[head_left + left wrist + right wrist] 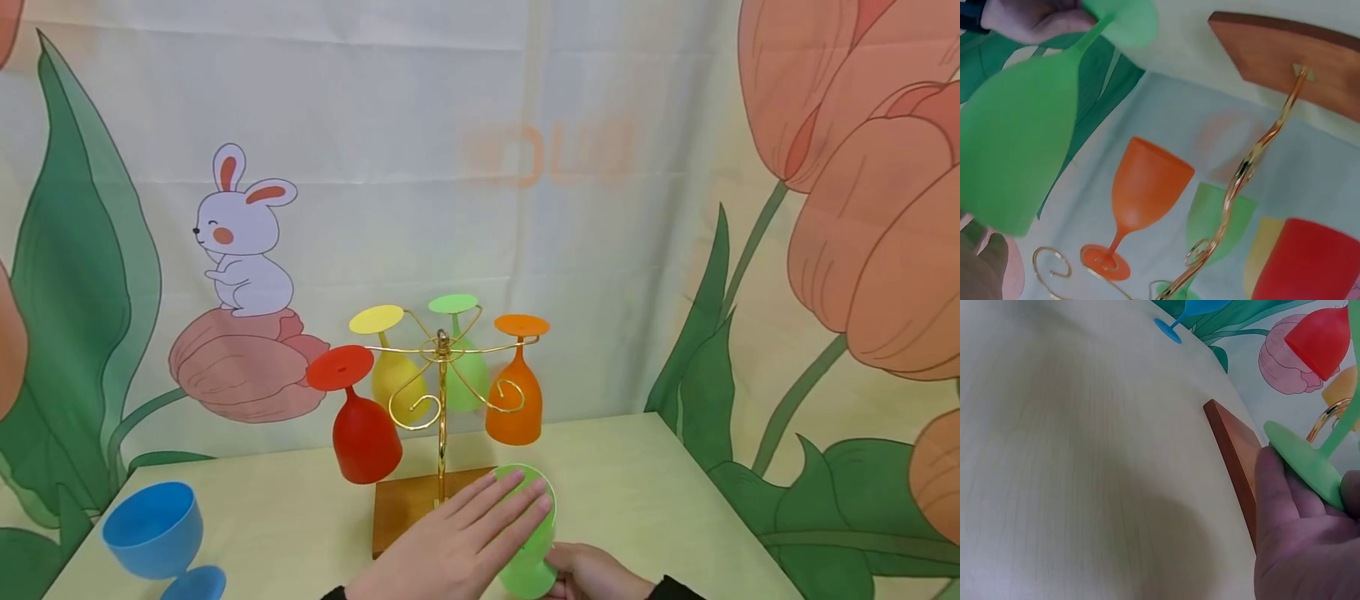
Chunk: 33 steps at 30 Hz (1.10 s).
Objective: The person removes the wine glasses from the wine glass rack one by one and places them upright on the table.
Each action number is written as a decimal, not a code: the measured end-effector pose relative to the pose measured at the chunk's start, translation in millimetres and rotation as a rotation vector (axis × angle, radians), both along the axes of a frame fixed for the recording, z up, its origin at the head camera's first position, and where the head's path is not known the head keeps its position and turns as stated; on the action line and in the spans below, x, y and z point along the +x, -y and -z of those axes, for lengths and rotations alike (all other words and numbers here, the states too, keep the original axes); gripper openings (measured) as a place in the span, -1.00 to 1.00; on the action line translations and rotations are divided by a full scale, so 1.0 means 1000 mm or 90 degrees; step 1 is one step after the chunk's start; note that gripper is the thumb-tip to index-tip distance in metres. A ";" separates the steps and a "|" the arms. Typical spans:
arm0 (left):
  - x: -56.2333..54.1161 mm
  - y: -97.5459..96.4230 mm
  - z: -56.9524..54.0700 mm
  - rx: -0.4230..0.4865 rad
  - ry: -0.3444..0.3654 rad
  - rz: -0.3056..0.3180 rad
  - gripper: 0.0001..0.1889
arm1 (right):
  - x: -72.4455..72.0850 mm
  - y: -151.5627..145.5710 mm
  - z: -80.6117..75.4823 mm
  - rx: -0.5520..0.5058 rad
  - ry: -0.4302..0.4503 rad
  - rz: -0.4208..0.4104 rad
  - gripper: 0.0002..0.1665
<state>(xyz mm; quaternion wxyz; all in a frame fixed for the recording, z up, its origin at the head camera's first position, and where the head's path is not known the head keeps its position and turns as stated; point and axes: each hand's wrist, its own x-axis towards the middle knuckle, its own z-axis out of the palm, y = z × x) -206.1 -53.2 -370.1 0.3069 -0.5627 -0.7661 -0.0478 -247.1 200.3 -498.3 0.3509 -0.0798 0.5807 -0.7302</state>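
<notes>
A light green plastic goblet (528,533) is held up in front of the rack, its mouth tilted toward the back. My right hand (1310,544) grips it by the round foot, with fingers under the disc and the thumb at its edge. Across the goblet's bowl lies my left hand (472,533), fingers straight, fingertips (542,502) right at the rim. In the left wrist view the goblet (1016,137) fills the left side, with the left fingers at its rim below.
A gold wire rack (442,417) on a wooden base (390,517) carries upside-down goblets: red (366,437), yellow (397,379), green (468,379) and orange (516,404). Its curled front arms hold none. A blue goblet (161,533) stands at the table's left. Behind hangs a printed curtain (375,167).
</notes>
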 end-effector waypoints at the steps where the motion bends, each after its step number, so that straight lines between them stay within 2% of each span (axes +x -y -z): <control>1: 0.000 0.000 0.004 -0.008 0.013 -0.007 -0.17 | 0.000 0.001 0.000 -0.006 -0.007 -0.001 -0.50; 4: -0.001 0.000 0.012 -0.024 0.029 -0.033 -0.16 | 0.001 0.003 -0.001 -0.017 -0.013 0.000 -0.51; 7: -0.003 -0.001 0.017 -0.025 0.007 -0.050 -0.21 | 0.002 0.003 -0.004 -0.007 0.009 0.001 -0.51; 11: -0.005 -0.005 0.021 -0.010 -0.023 -0.056 -0.53 | 0.003 0.004 -0.007 0.004 0.064 -0.004 -0.49; 14: -0.005 -0.006 0.023 -0.008 -0.027 -0.061 -0.72 | 0.004 0.005 -0.006 0.007 0.079 -0.012 -0.49; 20: -0.004 -0.005 0.022 -0.011 0.007 -0.061 -0.87 | 0.004 0.005 -0.007 0.026 0.072 -0.022 -0.51; 25: -0.002 0.000 0.023 0.006 0.064 -0.068 -0.87 | 0.004 0.004 -0.013 0.043 0.055 -0.032 -0.49; 27: -0.001 0.005 0.024 0.006 0.096 -0.082 -0.86 | 0.002 0.003 -0.015 0.063 0.028 -0.026 -0.49; 29: 0.000 0.010 0.026 0.007 0.107 -0.097 -0.84 | -0.002 0.002 -0.019 0.108 -0.021 -0.002 -0.49; 31: 0.001 0.015 0.029 0.009 0.110 -0.112 -0.81 | -0.007 0.000 -0.022 0.186 -0.103 0.034 -0.48; 33: 0.003 0.020 0.033 0.007 0.123 -0.128 -0.78 | -0.013 -0.004 -0.028 0.308 -0.211 0.063 -0.44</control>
